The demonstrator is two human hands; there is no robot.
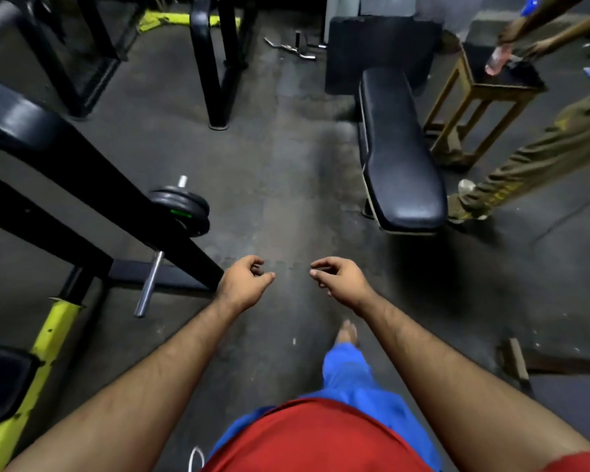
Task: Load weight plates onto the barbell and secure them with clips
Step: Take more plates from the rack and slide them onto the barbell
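Note:
Black weight plates (pixel 181 207) sit stacked on a steel peg of the black-and-yellow rack at middle left, with the peg tip (pixel 182 180) poking above them. A bare steel peg (pixel 149 284) sticks out lower on the same rack. My left hand (pixel 244 282) hangs over the floor just right of the rack, fingers loosely curled, holding nothing. About a hand's width to the right, my right hand (pixel 338 279) is equally empty and loosely curled. No barbell or clip can be made out near my hands.
A black padded flat bench (pixel 397 151) stands ahead on the right, with a wooden stool (pixel 474 97) beyond it. Another person stands at the far right (pixel 525 158). Black machine frames (pixel 215 63) fill the back left. A curl-bar handle (pixel 290 49) lies on the far floor.

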